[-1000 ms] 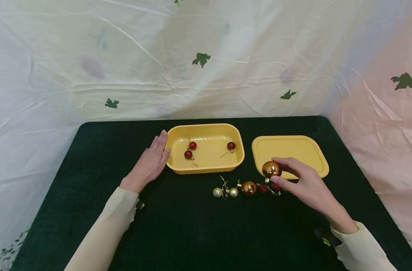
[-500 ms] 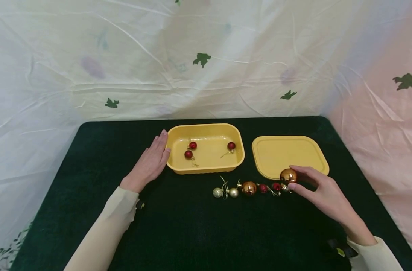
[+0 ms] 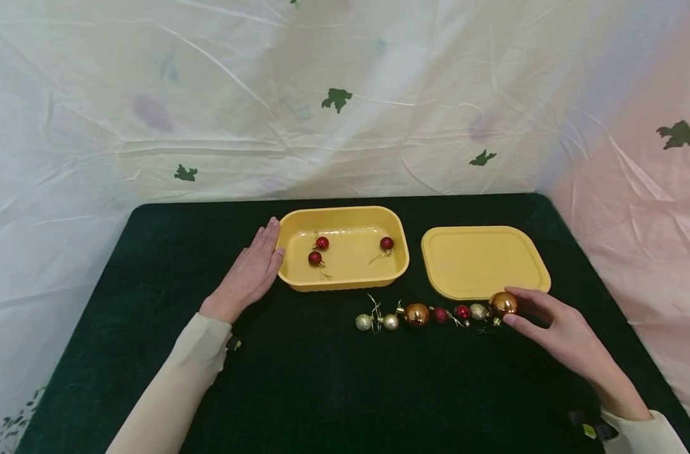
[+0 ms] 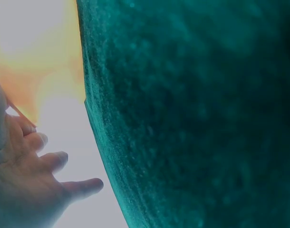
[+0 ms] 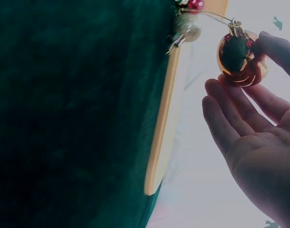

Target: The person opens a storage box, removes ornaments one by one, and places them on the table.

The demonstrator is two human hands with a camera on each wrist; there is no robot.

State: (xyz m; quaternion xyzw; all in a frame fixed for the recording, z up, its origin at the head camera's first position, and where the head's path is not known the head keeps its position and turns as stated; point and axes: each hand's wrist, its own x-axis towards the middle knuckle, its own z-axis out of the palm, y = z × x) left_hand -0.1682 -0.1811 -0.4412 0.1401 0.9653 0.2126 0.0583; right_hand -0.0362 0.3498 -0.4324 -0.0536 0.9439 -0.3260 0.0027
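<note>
My right hand (image 3: 568, 334) pinches a shiny copper bauble (image 3: 503, 304) between thumb and fingertips, at the right end of a row of small ornaments. In the right wrist view the bauble (image 5: 237, 59) shows its gold cap and string. Beside it in the row is a glittery pale gold bauble (image 3: 479, 311), then small red baubles (image 3: 462, 312), another copper bauble (image 3: 416, 314) and two pale gold ones (image 3: 390, 322). My left hand (image 3: 248, 274), fingers straight, rests along the left side of a yellow box (image 3: 345, 283) holding three red baubles (image 3: 315, 258).
To the right of the box, a yellow lid (image 3: 486, 261) lies flat on the dark green tabletop (image 3: 333, 391), just behind the ornament row. A pale printed cloth (image 3: 379, 113) hangs behind the table and along its sides.
My right hand has moved right and slightly toward me with the copper bauble, uncovering a red bauble and the glittery pale gold one. The left hand stays at the box.
</note>
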